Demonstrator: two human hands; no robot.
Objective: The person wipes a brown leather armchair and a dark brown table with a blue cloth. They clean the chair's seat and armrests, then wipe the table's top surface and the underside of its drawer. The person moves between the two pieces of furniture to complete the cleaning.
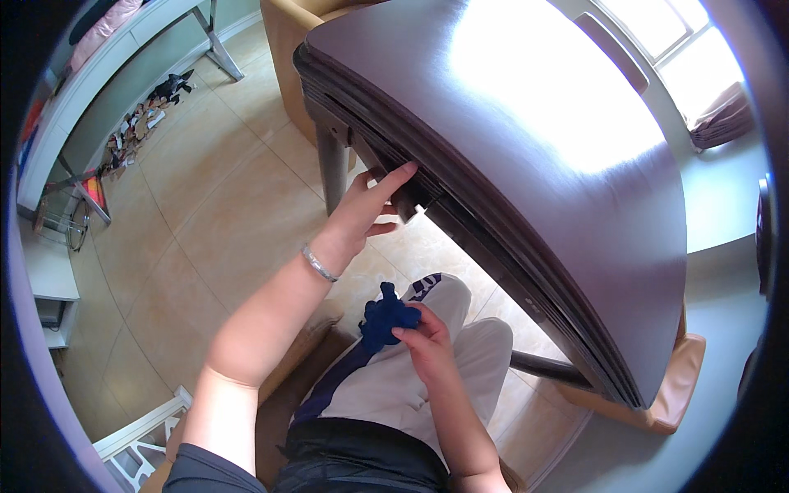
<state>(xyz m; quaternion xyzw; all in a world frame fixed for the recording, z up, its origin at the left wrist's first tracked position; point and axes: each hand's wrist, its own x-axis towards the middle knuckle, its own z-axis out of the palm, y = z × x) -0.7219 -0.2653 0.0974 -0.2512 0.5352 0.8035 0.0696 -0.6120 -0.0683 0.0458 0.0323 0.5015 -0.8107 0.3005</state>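
My left hand [370,200] is at the edge of a dark brown table [394,98] with a glossy, curved top. Its thumb lies along the layered rim, while the other fingers reach under the edge beside a dark rail [404,206]. Some of those fingers are partly hidden, so I cannot tell how firmly they grip. Above my lap, my right hand [428,339] pinches a bunched dark blue cloth [388,317] between thumb and fingers. The cloth hangs over the leg of light trousers [370,394], apart from the table.
Tan chairs [286,68] [678,376] stand beyond the table and at its right. A table leg [333,166] rises left of my hand. Scraps [132,135] lie along the wall under a white desk [92,80]. A white rack [145,450] stands at lower left.
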